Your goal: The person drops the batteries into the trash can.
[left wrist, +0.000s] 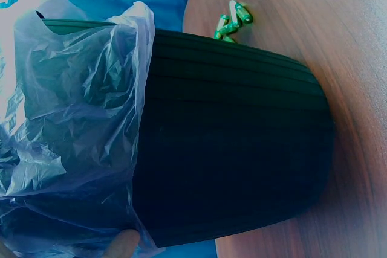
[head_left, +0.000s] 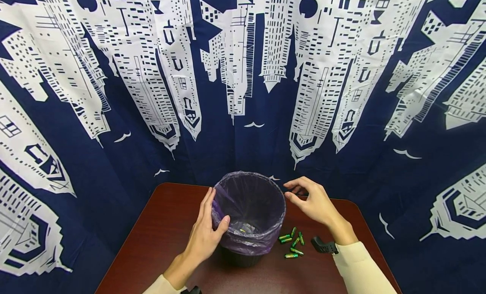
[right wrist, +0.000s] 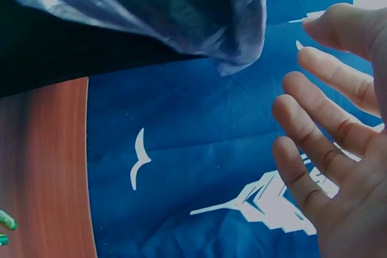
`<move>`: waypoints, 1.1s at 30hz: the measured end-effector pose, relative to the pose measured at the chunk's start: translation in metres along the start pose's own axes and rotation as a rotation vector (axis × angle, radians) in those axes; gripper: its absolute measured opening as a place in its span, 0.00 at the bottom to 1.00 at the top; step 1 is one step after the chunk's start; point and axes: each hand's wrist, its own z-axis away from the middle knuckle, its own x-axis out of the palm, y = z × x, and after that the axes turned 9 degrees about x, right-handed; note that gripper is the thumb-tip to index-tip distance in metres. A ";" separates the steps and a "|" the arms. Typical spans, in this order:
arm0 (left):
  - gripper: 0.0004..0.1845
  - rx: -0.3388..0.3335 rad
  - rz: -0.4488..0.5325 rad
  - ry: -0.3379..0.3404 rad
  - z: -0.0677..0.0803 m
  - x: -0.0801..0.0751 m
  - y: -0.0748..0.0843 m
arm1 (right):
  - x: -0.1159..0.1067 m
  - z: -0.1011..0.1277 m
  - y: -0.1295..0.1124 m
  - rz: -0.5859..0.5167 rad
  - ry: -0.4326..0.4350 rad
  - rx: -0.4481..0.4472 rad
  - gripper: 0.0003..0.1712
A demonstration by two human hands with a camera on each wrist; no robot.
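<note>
A person stands at a dark reddish-brown worktop (head_left: 159, 239) in front of a navy curtain (head_left: 243, 95) printed with white skyscrapers and small birds. Only the forearms, in cream sleeves, and the two bare hands are in view.

A small black bin (head_left: 248, 211) sits upright near the middle of the worktop, toward its far edge. A thin purple bag (head_left: 262, 239) lines it and folds down over the rim. The left wrist view shows the ribbed black wall of the bin (left wrist: 236, 143) with the crinkled bag (left wrist: 72, 119) draped over its upper part.

The left hand (head_left: 206, 230) rests against the near left side of the bin, fingers straight along the bag and the thumb hooked over the rim, holding it.

The right hand (head_left: 311, 201) hovers just beside the right side of the rim, not touching it. Its fingers are loosely spread and relaxed, holding nothing; the right wrist view shows the open palm and fingers (right wrist: 326, 149) with the bag's edge (right wrist: 236, 34) close by.

A few green batteries (head_left: 291, 242) lie in a loose cluster on the worktop just right of the bin's base, below the right hand. Something small lies in the bottom of the bin, too unclear to identify.
</note>
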 end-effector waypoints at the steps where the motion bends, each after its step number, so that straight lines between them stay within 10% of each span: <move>1: 0.51 -0.001 0.003 0.001 0.000 0.000 0.000 | 0.000 0.002 0.002 -0.007 0.002 0.000 0.12; 33: 0.50 -0.004 0.012 0.001 0.000 0.000 0.000 | 0.046 0.076 0.075 -0.109 -0.075 0.199 0.15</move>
